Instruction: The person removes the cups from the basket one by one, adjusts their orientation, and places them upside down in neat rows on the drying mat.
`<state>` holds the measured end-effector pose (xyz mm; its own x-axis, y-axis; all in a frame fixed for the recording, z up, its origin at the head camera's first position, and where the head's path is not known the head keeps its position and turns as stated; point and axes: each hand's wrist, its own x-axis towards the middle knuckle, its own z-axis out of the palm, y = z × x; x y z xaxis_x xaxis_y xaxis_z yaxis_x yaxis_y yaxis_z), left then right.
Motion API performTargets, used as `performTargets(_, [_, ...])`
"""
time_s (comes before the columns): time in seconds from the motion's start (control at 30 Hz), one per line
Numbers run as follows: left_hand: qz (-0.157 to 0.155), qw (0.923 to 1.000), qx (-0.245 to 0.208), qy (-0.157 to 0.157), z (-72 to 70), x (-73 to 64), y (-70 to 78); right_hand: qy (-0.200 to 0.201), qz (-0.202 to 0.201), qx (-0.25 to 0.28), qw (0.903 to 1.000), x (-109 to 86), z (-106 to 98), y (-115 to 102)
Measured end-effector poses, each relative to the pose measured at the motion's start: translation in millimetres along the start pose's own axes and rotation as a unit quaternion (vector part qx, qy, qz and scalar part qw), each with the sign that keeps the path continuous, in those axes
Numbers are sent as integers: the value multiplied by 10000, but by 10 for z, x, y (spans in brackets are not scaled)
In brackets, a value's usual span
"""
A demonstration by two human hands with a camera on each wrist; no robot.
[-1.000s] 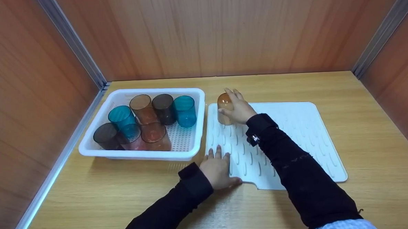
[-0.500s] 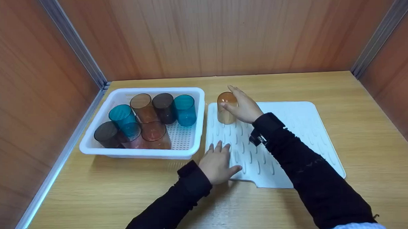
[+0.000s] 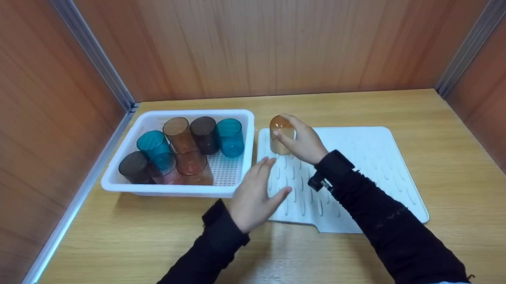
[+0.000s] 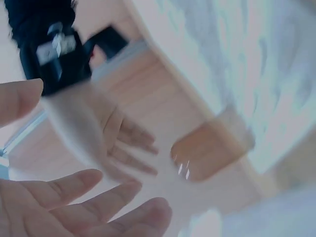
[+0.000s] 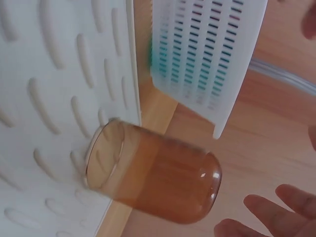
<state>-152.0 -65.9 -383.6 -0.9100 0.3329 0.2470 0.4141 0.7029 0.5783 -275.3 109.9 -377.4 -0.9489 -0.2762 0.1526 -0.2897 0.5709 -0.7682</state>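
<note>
In the head view, an amber glass (image 3: 278, 125) stands mouth down on the far left corner of a white ridged mat (image 3: 365, 162). The right hand (image 3: 303, 143) is beside it, thumb and fingers spread around the near right side; from here the thumb overlaps the glass, and contact is hard to judge. The left hand (image 3: 252, 198) is spread too, pinching nothing, between the mat's left edge and a white basket (image 3: 247, 153). That basket bears 7 glasses (teal, grey and orange-brown shades) packed close together.

The left wrist view is blurred, but it settles something: a gap shows between the right hand's fingers and the closed end of the amber glass, so nothing is gripped there. The left hand's own fingers lie loosely apart in the foreground.

The right wrist view shows the glass's rim against the ridges, with the right hand's fingertips clear of its base.

Handled well, I judge, this step needs that spread kept wider than the glass, with the right hand travelling straight back so that no fingertip clips the wall. The rim should sit level across the ridges and stay off the mat's edge, and the left hand is best kept away from the basket's near corner.
</note>
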Motion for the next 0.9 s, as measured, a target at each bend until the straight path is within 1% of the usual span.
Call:
performTargets(0.07, [107,9995,48,307,-85,-27,-30,61,-70,159,9998,-22,47,-34])
performTargets(0.17, [202,9970,170,726,-198,-60,-111,0,-75,309,9995,-49,136,-84])
performTargets(0.27, [171,9941,382,1004,-305,-74,-207,-201,40,400,9990,-67,247,-124])
performTargets(0.33, [76,9930,505,1069,-367,-82,-266,-398,153,564,9975,-72,330,-139])
performTargets(0.4, [-30,9929,572,1043,-417,-85,-320,-612,338,691,9952,-75,416,-142])
performTargets(0.47, [-163,9939,574,926,-460,-83,-357,-808,557,757,9923,-78,499,-148])
performTargets(0.6, [-418,9948,599,706,-523,-64,-415,-1089,931,659,9875,-80,658,-169])
performTargets(0.73, [-697,9936,729,508,-590,-34,-436,-1125,962,669,9867,-67,799,-191])
performTargets(0.9, [-975,9916,805,255,-686,3,-462,-1024,882,1011,9857,-64,913,-199])
